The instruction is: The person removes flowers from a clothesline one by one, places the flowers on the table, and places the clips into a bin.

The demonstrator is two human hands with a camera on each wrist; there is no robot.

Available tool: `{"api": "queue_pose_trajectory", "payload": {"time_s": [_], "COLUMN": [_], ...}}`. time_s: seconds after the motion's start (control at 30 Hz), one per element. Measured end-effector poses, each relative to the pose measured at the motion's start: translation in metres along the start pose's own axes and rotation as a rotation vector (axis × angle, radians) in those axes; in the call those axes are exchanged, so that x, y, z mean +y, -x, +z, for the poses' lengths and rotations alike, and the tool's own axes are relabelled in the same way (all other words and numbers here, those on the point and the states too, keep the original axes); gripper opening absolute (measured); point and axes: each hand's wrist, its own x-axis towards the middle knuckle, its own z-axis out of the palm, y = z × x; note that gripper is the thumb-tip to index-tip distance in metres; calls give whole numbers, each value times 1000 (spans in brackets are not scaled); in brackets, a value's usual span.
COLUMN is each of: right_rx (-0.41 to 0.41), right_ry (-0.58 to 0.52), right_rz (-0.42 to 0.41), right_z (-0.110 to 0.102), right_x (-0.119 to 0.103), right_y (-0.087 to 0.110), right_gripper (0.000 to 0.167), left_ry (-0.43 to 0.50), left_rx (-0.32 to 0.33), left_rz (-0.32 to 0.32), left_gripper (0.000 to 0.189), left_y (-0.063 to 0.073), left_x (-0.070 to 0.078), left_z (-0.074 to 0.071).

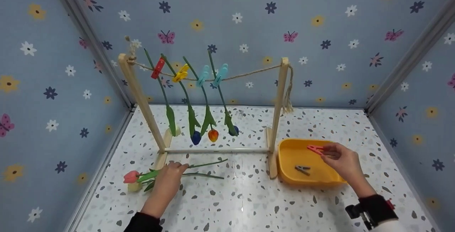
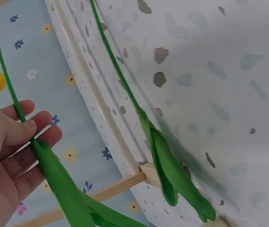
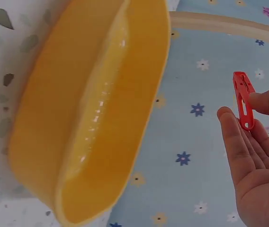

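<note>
At the left, my left hand (image 1: 169, 178) pinches the green stem of a pink tulip (image 1: 131, 177) between thumb and fingers. In the left wrist view its green leaf (image 2: 58, 182) hangs below the fingers. Beside it on the floor lies a pale yellow tulip (image 1: 134, 187), its stem pointing right. Over a yellow basin (image 1: 284, 164), my right hand (image 1: 344, 161) holds a red clothespin (image 3: 244, 101) by thumb and fingertips. A grey clothespin (image 1: 303, 169) lies inside the basin.
Between two wooden posts (image 1: 279, 107) runs a rope (image 1: 249, 73). Several tulips hang head down from it by a red clothespin (image 1: 158, 68), a yellow clothespin (image 1: 180, 73) and two light blue ones. A low white crossbar (image 1: 220, 150) joins the posts. Flower-patterned walls surround the speckled surface.
</note>
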Motion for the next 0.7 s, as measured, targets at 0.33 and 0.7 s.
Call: {"api": "queue_pose_trajectory", "payload": {"time_s": [0.33,0.7], "right_rx": [-87,-174], "right_ry": [70,237], "right_rz": [104,219], "right_z": [22,34], "right_x": [43,68], "right_y": [-7,-11], "right_gripper": [30,24], "left_ry": [-111,-98], "left_rx": [7,-36], "left_rz": [123,121], "left_gripper": [34,25], "left_y": [12,18], "left_x": [-12,-11], "left_z": [28,42]}}
